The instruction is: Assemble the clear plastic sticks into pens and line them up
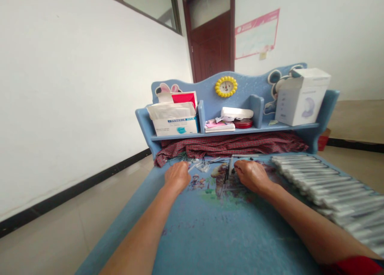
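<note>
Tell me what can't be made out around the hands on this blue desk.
Head view:
- Left hand and right hand: fingertips hidden by their own backs, so any grip is unclear.
- Small clear pieces: too small and blurred to identify.
- Silver tubes: row cut off by right edge.

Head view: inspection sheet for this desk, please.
Surface: blue desk with cartoon print.
Job's things: small clear pieces by the left hand; thin dark rods beside the right hand; silvery tubes in rows at right.
Clutter: checked cloth under the shelf; mask box, papers, white box on it.
Grippers: both hands knuckles up on the desk, grip hidden.
Cables: nothing seen.
Surroundings: white walls, brown door, pink poster, tiled floor.
</note>
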### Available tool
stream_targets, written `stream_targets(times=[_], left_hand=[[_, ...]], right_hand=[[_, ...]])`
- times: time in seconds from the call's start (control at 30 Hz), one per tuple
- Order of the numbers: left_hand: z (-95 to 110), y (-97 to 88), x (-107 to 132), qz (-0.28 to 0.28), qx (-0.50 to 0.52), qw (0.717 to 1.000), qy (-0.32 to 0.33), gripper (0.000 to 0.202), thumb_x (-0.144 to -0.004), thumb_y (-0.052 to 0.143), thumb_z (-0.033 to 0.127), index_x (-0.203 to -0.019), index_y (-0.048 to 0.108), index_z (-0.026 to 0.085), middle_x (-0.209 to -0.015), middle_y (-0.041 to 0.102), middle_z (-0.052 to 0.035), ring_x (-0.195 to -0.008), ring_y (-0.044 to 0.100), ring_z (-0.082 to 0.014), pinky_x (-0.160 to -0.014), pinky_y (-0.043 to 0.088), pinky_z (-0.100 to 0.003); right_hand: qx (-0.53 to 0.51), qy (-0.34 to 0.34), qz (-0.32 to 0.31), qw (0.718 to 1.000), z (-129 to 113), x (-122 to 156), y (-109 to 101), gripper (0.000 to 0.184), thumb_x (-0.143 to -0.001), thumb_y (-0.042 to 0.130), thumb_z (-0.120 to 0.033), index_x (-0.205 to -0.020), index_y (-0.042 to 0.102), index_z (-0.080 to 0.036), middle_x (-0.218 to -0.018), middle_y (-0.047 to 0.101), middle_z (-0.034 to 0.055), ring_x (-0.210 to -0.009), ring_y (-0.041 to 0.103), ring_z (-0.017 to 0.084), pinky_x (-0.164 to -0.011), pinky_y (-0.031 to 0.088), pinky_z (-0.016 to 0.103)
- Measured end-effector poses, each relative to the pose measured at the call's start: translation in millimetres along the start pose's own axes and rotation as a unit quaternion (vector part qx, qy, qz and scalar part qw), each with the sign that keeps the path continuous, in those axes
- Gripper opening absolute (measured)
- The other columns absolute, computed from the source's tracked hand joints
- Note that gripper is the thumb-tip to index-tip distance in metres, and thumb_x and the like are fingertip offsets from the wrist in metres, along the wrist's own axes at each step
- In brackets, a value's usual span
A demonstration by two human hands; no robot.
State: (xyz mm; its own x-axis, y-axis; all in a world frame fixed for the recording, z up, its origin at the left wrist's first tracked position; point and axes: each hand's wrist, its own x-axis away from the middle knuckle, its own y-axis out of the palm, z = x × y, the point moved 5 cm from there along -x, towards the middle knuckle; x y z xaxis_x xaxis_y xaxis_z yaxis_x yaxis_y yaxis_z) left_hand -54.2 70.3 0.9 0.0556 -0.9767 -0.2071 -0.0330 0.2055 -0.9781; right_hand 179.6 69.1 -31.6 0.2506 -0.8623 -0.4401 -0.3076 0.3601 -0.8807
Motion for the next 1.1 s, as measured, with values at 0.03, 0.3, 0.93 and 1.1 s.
stream_targets(times=[0.03, 0.3, 0.93, 1.1], left_hand=[[5.0, -1.5, 0.6, 0.006, 0.041, 0.999, 0.013, 0.025, -0.066, 0.047, 0.008, -0.078, 0.066, 0.017, -0.078, 0.068, -0.01, -0.081, 0.063, -0.0236, -0.067, 0.044, -0.028], [63.6, 11.7, 22.2, -0.059, 0.446, 0.884, 0.128, 0.017, -0.059, 0.053, 0.011, -0.074, 0.062, 0.013, -0.064, 0.058, 0.0004, -0.058, 0.054, -0.0102, -0.055, 0.042, -0.019], [21.0, 12.3, -1.2, 0.01, 0.322, 0.946, 0.044, 0.022, -0.063, 0.055, 0.011, -0.08, 0.067, 0.014, -0.065, 0.065, -0.0016, -0.062, 0.058, -0.0128, -0.055, 0.041, -0.02], [18.0, 8.3, -1.1, 0.02, 0.282, 0.958, 0.052, 0.021, -0.064, 0.053, 0.01, -0.079, 0.067, 0.015, -0.065, 0.065, -0.0019, -0.065, 0.059, -0.0137, -0.058, 0.041, -0.02]], right_hand=[[-0.039, 0.008, 0.002, 0.999, -0.8, -0.3, -0.1, 0.022, -0.083, 0.04, -0.025, -0.079, 0.062, -0.02, -0.076, 0.067, 0.0045, -0.071, 0.06, 0.016, -0.056, 0.033, 0.022], [-0.516, 0.127, -0.14, 0.835, -15.2, 3.0, 17.1, 0.03, -0.077, 0.047, -0.044, -0.076, 0.056, -0.015, -0.052, 0.056, -0.0022, -0.029, 0.042, 0.007, -0.031, 0.028, 0.019], [0.172, -0.326, -0.119, 0.922, -103.1, 31.6, 2.3, 0.019, -0.076, 0.046, -0.005, -0.075, 0.065, -0.009, -0.077, 0.065, 0.0151, -0.067, 0.059, 0.021, -0.063, 0.043, 0.035], [0.192, -0.371, -0.14, 0.898, -111.3, 31.9, 2.0, 0.02, -0.074, 0.047, -0.004, -0.069, 0.065, -0.009, -0.068, 0.065, 0.0148, -0.06, 0.061, 0.021, -0.054, 0.042, 0.031]])
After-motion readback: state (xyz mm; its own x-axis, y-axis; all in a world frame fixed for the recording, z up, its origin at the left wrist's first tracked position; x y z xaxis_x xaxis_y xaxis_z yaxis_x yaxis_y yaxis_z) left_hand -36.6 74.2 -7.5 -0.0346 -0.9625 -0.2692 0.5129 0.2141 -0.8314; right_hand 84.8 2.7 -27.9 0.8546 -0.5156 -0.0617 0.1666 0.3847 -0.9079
